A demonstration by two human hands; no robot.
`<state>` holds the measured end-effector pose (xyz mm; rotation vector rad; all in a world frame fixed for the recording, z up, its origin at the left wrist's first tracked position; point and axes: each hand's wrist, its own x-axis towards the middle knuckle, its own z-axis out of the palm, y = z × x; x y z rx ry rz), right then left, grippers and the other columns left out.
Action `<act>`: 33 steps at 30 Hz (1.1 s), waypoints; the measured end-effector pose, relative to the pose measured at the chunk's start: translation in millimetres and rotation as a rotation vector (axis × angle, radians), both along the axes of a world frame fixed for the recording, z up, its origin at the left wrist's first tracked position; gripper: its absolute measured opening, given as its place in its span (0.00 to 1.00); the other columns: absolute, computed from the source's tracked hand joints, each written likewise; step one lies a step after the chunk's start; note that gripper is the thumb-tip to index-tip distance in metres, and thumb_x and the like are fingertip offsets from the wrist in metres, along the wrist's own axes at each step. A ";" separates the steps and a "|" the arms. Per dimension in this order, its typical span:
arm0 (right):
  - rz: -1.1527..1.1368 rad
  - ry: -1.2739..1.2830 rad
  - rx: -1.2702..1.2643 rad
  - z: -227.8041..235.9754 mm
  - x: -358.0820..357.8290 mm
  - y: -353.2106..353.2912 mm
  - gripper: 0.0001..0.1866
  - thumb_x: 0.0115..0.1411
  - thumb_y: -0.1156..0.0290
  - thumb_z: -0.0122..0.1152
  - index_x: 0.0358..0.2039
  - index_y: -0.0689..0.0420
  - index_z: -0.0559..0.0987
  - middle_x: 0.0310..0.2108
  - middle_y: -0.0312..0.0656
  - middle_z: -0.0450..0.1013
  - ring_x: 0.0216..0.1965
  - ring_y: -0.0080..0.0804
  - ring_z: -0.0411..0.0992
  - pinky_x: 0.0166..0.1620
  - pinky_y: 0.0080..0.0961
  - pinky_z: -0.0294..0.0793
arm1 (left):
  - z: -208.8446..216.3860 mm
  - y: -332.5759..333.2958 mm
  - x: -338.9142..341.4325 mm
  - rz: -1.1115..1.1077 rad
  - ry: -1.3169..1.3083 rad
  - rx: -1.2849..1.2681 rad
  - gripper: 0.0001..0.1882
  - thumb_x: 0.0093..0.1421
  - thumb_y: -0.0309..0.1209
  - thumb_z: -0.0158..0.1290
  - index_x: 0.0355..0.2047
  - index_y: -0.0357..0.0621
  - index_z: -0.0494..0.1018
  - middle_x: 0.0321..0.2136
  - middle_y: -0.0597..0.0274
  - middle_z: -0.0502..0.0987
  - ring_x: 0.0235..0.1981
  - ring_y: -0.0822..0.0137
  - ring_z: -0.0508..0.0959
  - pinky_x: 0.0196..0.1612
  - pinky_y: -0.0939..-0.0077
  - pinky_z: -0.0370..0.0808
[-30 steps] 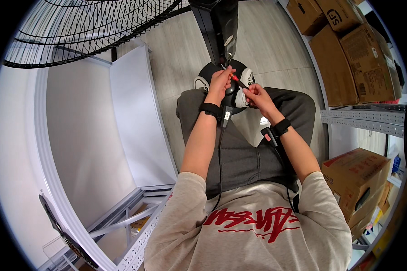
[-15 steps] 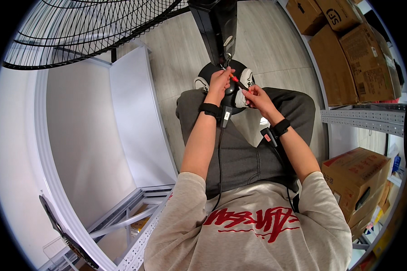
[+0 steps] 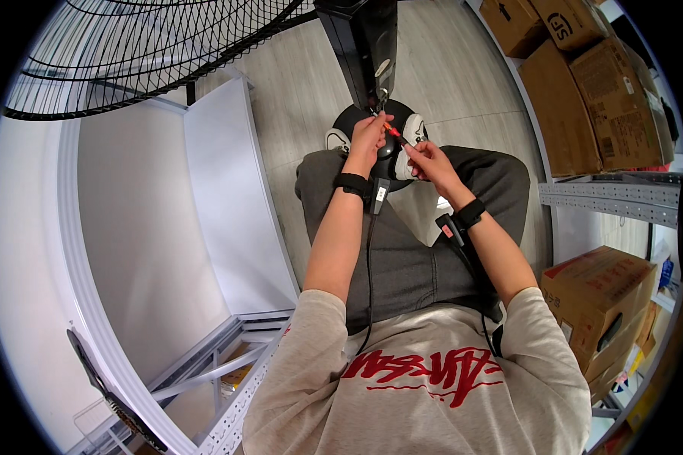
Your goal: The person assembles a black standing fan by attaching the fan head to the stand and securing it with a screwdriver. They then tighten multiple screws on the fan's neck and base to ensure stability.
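Note:
My right hand (image 3: 430, 162) is closed in a pinch on the dark end of a slim screwdriver (image 3: 399, 139) with a red and black handle. Closer to a black fan post (image 3: 363, 53), my left hand (image 3: 369, 139) has its fingers closed round the front, orange part of the tool. Its tip is hidden by those fingers, right at the lower end of the post. Metal rings (image 3: 383, 95) hang beside the post, just above my left fingertips. Under both hands lies the fan's round black base (image 3: 347, 116), with my shoes on either side.
A black wire fan guard (image 3: 167, 57) fills the upper left. White shelf panels (image 3: 231, 189) stand at the left. Cardboard boxes (image 3: 558, 114) are stacked on the right rack, and another box (image 3: 596, 296) sits lower. Cables (image 3: 369, 265) run from both wrist straps.
My right hand has shifted slightly up and left along the screwdriver, so less of its dark end shows. The left hand stays in place at the post.

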<state>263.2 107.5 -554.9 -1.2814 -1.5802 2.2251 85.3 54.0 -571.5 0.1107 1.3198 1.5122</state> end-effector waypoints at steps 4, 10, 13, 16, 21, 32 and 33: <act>0.066 0.064 -0.220 -7.0 2.5 7.6 0.15 0.65 0.56 0.54 0.37 0.57 0.72 0.26 0.31 0.72 0.23 0.15 0.67 0.26 0.15 0.64 | -1.3 -1.3 -1.8 -0.014 -0.015 -0.002 0.14 0.66 0.38 0.50 0.37 0.38 0.77 0.19 0.75 0.62 0.18 0.82 0.58 0.18 0.86 0.54; -0.027 0.064 -0.065 -8.0 10.9 5.0 0.12 0.65 0.59 0.54 0.37 0.55 0.72 0.26 0.30 0.72 0.24 0.15 0.67 0.27 0.14 0.64 | -0.9 -2.7 -0.4 -0.066 -0.015 -0.007 0.12 0.64 0.35 0.51 0.37 0.38 0.77 0.20 0.75 0.62 0.19 0.82 0.59 0.19 0.86 0.56; -0.016 0.095 -0.073 -11.3 18.7 6.4 0.10 0.65 0.61 0.54 0.37 0.53 0.72 0.26 0.30 0.72 0.25 0.15 0.67 0.27 0.14 0.64 | -2.4 -2.7 0.7 -0.093 0.000 -0.011 0.11 0.63 0.35 0.53 0.36 0.38 0.78 0.20 0.75 0.62 0.19 0.81 0.59 0.19 0.86 0.56; -0.037 0.089 -0.070 -9.4 23.3 5.3 0.09 0.66 0.61 0.54 0.37 0.53 0.72 0.26 0.29 0.71 0.24 0.14 0.67 0.27 0.14 0.63 | 0.1 -1.8 3.6 -0.086 0.002 -0.010 0.10 0.61 0.35 0.55 0.33 0.39 0.77 0.19 0.76 0.62 0.17 0.82 0.59 0.18 0.86 0.54; -0.029 0.071 -0.046 -3.8 29.8 4.9 0.09 0.66 0.62 0.54 0.37 0.54 0.72 0.25 0.29 0.71 0.24 0.14 0.67 0.27 0.14 0.64 | 0.2 -2.1 3.1 -0.011 0.010 -0.033 0.14 0.63 0.38 0.54 0.35 0.37 0.77 0.20 0.75 0.62 0.19 0.81 0.59 0.18 0.86 0.55; -0.017 0.034 0.005 -8.6 48.2 20.5 0.10 0.65 0.62 0.54 0.38 0.55 0.73 0.26 0.30 0.71 0.24 0.15 0.68 0.28 0.13 0.66 | -11.9 -2.4 -1.7 0.076 0.026 -0.044 0.16 0.68 0.35 0.45 0.34 0.33 0.75 0.19 0.72 0.63 0.16 0.81 0.58 0.16 0.84 0.55; -0.036 0.036 0.016 -8.0 48.3 24.8 0.10 0.65 0.62 0.54 0.39 0.55 0.73 0.26 0.31 0.71 0.25 0.15 0.68 0.28 0.13 0.66 | -14.5 -2.3 -2.8 0.091 0.018 -0.061 0.15 0.68 0.34 0.45 0.34 0.33 0.75 0.19 0.71 0.63 0.17 0.80 0.60 0.17 0.84 0.56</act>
